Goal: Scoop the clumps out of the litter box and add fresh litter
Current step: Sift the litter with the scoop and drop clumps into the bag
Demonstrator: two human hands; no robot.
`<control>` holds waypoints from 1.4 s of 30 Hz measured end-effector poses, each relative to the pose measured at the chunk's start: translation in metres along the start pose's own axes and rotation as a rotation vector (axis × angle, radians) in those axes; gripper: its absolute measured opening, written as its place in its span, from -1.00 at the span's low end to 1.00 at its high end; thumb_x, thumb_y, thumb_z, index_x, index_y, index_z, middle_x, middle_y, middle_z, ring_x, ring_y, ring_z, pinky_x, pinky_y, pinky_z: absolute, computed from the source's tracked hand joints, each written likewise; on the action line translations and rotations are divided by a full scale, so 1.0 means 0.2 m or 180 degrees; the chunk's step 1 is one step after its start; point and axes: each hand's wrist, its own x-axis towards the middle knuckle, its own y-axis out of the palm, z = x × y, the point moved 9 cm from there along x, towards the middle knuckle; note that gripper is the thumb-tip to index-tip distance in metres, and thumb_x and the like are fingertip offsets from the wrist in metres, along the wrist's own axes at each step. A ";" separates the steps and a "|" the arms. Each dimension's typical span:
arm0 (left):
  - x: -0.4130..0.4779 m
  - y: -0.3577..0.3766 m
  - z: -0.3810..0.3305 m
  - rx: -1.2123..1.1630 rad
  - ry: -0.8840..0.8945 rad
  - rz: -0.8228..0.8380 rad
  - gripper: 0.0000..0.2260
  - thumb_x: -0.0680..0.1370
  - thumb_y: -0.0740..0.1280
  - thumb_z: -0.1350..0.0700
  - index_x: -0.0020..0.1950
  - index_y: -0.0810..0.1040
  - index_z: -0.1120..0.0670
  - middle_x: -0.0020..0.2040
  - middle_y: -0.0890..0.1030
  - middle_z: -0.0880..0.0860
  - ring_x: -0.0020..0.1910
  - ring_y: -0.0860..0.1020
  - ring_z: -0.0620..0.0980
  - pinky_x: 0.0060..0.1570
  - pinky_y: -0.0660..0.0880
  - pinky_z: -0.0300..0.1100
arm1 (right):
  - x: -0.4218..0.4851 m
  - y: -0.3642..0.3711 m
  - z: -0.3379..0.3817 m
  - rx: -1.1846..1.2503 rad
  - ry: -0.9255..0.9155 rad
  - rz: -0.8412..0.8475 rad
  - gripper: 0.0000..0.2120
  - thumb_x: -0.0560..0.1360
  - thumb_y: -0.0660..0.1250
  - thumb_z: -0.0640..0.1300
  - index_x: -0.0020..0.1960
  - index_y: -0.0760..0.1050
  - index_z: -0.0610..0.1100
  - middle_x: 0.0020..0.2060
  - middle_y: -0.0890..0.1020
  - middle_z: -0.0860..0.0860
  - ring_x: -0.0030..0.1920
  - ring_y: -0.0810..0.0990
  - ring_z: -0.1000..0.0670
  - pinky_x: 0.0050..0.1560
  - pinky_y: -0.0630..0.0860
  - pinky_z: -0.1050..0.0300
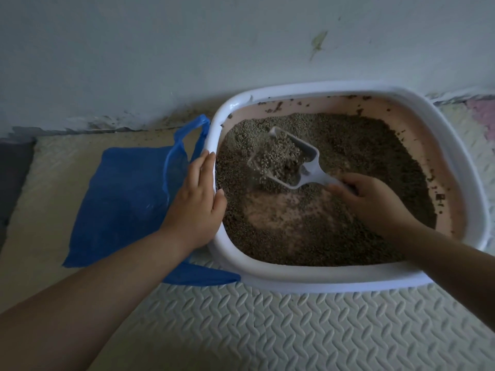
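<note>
The right hand point(367, 199) grips the handle of the scoop point(284, 159), fingers curled round it. From this hand the long axis of the scoop runs away and to the left, and its loaded head hangs over the litter point(361, 145) while grains fall through.

The left hand point(198, 199) rests on the left rim of the litter box point(294, 279), its fingers nearly straight. The blue bag point(120, 204) lies flat on the floor mat point(267, 330), just to the left of this hand and touching the box. The left hand is therefore the nearer one to the bag.

To empty the scoop, the right hand probably must carry it leftward over the rim and past the left hand.

The count is one litter box, one scoop, one bag and two hands. No container of fresh litter shows.
</note>
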 end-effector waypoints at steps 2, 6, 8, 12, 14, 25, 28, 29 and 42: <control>0.00 0.00 0.00 0.0015 -0.0049 0.0027 -0.43 0.59 0.16 0.16 0.55 0.01 0.16 0.52 0.05 0.07 0.44 0.25 0.08 0.30 0.37 -0.07 | -0.03 0.01 0.02 0.0103 -0.0016 0.0013 -0.85 0.56 0.27 0.05 -0.06 0.57 0.02 -0.54 0.44 0.08 -0.55 0.38 0.16 -0.49 0.25 0.23; 0.00 0.00 0.00 0.0080 -0.0077 0.0033 -0.43 0.59 0.15 0.13 0.55 0.00 0.15 0.52 0.04 0.06 0.42 0.27 0.09 0.25 0.39 -0.07 | -0.07 0.00 0.05 0.0267 -0.0033 -0.0050 -0.89 0.57 0.26 0.04 -0.09 0.54 0.12 -0.52 0.50 0.21 -0.55 0.41 0.17 -0.47 0.27 0.23; 0.00 0.00 0.00 0.0101 -0.0060 0.0028 -0.43 0.59 0.16 0.13 0.55 0.01 0.15 0.52 0.04 0.07 0.44 0.24 0.08 0.28 0.39 -0.06 | -0.08 -0.01 0.05 0.0363 -0.0021 -0.0061 -0.88 0.57 0.25 0.03 -0.13 0.50 0.14 -0.54 0.49 0.21 -0.56 0.39 0.17 -0.47 0.26 0.21; 0.00 0.00 0.00 0.0095 -0.0024 0.0021 -0.43 0.59 0.16 0.13 0.55 0.01 0.16 0.52 0.04 0.07 0.46 0.20 0.07 0.31 0.38 -0.06 | -0.10 0.00 0.07 0.0682 0.0019 -0.0127 -0.83 0.56 0.26 0.07 -0.16 0.54 0.08 -0.55 0.43 0.10 -0.54 0.34 0.12 -0.50 0.25 0.23; 0.00 0.00 0.00 0.0098 -0.0020 0.0029 -0.43 0.59 0.16 0.13 0.55 0.01 0.16 0.52 0.04 0.07 0.47 0.19 0.06 0.33 0.36 -0.07 | -0.11 0.00 0.08 0.0718 0.0035 -0.0087 -0.78 0.55 0.26 0.08 -0.16 0.55 -0.02 -0.53 0.39 0.08 -0.53 0.32 0.09 -0.50 0.24 0.19; 0.00 0.00 0.01 0.0111 -0.0061 0.0044 -0.43 0.60 0.16 0.12 0.55 0.01 0.16 0.53 0.03 0.06 0.48 0.17 0.06 0.37 0.32 -0.04 | -0.13 0.01 0.07 0.0984 0.0181 -0.0128 -0.74 0.53 0.25 0.12 -0.16 0.56 -0.04 -0.54 0.36 0.09 -0.52 0.30 0.09 -0.49 0.23 0.20; 0.00 0.00 0.01 0.0097 -0.0086 0.0055 -0.43 0.59 0.16 0.12 0.56 0.00 0.16 0.53 0.02 0.05 0.48 0.18 0.07 0.37 0.33 -0.04 | -0.13 0.02 0.07 0.1181 0.0282 -0.0081 -0.74 0.53 0.26 0.11 -0.12 0.59 -0.04 -0.50 0.34 0.03 -0.49 0.28 0.04 -0.52 0.19 0.24; 0.00 0.00 0.01 0.0102 -0.0095 0.0055 -0.42 0.59 0.16 0.12 0.56 0.00 0.16 0.53 0.02 0.06 0.47 0.20 0.07 0.35 0.34 -0.03 | -0.13 0.02 0.07 0.1212 0.0308 -0.0047 -0.74 0.54 0.25 0.12 -0.11 0.59 -0.04 -0.49 0.34 0.01 -0.48 0.27 0.02 -0.51 0.19 0.23; 0.01 0.01 0.01 0.0082 -0.0086 0.0064 -0.42 0.59 0.16 0.13 0.55 0.00 0.15 0.53 0.03 0.05 0.47 0.20 0.08 0.33 0.36 -0.05 | -0.12 0.01 0.08 0.0655 0.0197 -0.0056 -0.77 0.54 0.27 0.12 -0.15 0.57 0.01 -0.53 0.41 0.04 -0.53 0.33 0.07 -0.45 0.24 0.12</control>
